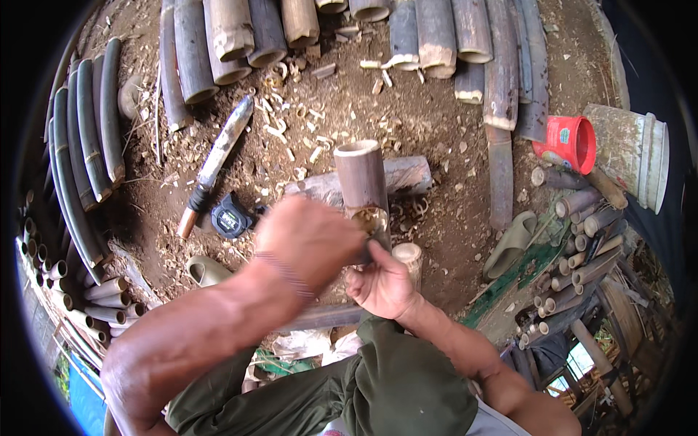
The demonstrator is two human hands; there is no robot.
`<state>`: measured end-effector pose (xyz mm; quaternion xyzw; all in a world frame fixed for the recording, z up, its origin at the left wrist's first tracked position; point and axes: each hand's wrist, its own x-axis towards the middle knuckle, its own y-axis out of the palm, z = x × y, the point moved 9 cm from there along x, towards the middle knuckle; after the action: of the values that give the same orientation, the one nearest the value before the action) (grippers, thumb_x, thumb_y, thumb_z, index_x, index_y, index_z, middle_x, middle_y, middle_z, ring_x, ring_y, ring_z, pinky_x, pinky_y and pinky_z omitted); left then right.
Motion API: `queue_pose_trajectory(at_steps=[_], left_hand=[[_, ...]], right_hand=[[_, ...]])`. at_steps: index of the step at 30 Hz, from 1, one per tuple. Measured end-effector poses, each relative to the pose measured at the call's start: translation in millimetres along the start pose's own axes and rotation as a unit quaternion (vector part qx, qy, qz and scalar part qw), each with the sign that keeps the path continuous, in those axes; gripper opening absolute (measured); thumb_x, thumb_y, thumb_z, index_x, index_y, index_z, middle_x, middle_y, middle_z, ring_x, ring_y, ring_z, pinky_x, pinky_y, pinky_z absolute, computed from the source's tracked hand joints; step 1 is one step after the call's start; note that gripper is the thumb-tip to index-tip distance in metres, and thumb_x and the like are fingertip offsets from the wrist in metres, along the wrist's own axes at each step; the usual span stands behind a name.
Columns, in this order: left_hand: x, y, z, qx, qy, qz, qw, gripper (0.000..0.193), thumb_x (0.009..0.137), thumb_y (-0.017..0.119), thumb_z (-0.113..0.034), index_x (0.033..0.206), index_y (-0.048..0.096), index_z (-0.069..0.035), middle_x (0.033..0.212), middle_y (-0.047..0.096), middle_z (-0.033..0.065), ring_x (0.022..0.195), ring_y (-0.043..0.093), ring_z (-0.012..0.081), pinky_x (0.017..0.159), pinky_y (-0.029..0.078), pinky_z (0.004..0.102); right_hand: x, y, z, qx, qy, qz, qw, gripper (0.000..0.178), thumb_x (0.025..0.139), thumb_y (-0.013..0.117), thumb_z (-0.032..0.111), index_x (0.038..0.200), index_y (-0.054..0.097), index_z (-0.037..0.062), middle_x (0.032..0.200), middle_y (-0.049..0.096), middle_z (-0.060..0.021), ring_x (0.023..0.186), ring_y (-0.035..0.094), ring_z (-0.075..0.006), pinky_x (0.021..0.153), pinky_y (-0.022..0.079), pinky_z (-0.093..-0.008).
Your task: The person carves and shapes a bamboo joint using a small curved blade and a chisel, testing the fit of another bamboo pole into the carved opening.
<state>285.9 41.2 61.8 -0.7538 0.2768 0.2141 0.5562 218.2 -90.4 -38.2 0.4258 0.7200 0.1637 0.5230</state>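
A thick brown bamboo tube (361,171) stands near the middle, its pale cut rim facing up and away. Just in front of it shows the open end of a shorter bamboo piece (371,216). My right hand (387,285) grips this piece low down, thumb against its dark side and fingers curled. Smeared by motion, my left hand (309,236) is close beside the piece on the left; its fingers are hidden, so any object in it cannot be made out. A pale-topped bamboo stub (408,256) is partly visible behind my right hand.
A bamboo log (411,174) lies across the dirt behind the tube. Left lie a long blade (218,156) and a tape measure (232,216). Cut bamboo (436,40) lines the far side; more is stacked left and right. A red bucket (563,144) sits right, near a sandal (509,245).
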Motion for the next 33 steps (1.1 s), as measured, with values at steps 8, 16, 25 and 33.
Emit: queue_pose_trajectory(at_steps=[8, 16, 25, 33], left_hand=[[-59.9, 155.8, 15.4, -0.428, -0.083, -0.021, 0.9, 0.034, 0.071, 0.073, -0.021, 0.102, 0.063, -0.01, 0.083, 0.069, 0.0147, 0.078, 0.07, 0.0324, 0.072, 0.056, 0.0435], [-39.2, 214.3, -91.1, -0.662, -0.261, -0.109, 0.695, 0.033, 0.077, 0.071, -0.02, 0.105, 0.061, -0.006, 0.084, 0.07, 0.0217, 0.076, 0.071, 0.036, 0.07, 0.055, 0.0438], [-9.5, 189.4, -117.0, -0.605, -0.265, -0.076, 0.747, 0.055, 0.083, 0.067, -0.02, 0.129, 0.047, 0.002, 0.088, 0.07, 0.0222, 0.078, 0.071, 0.038, 0.073, 0.057, 0.0468], [-52.6, 103.0, 5.2, -0.185, -0.05, 0.053, 0.98, 0.022, 0.078, 0.065, -0.014, 0.096, 0.054, -0.009, 0.084, 0.066, 0.0106, 0.079, 0.07, 0.0311, 0.068, 0.055, 0.0457]], right_hand=[[-17.6, -26.4, -6.7, -0.338, 0.064, -0.234, 0.91, 0.034, 0.095, 0.064, 0.022, 0.119, 0.061, -0.0013, 0.084, 0.067, -0.0086, 0.059, 0.067, -0.0194, 0.054, 0.055, -0.0319], [-35.0, -18.6, 43.2, -0.669, -0.055, -0.297, 0.679, 0.022, 0.098, 0.056, 0.016, 0.108, 0.062, -0.0026, 0.086, 0.072, -0.0122, 0.055, 0.061, -0.0136, 0.05, 0.05, -0.0259], [-33.4, -20.5, 61.5, -0.744, -0.156, -0.267, 0.592, 0.025, 0.101, 0.051, 0.024, 0.108, 0.062, 0.0022, 0.076, 0.07, -0.0055, 0.069, 0.065, -0.0162, 0.061, 0.051, -0.0323], [-4.1, -35.0, -20.0, -0.228, 0.082, -0.067, 0.968, 0.029, 0.102, 0.054, 0.021, 0.128, 0.056, 0.007, 0.097, 0.068, -0.008, 0.071, 0.068, -0.0184, 0.066, 0.056, -0.0318]])
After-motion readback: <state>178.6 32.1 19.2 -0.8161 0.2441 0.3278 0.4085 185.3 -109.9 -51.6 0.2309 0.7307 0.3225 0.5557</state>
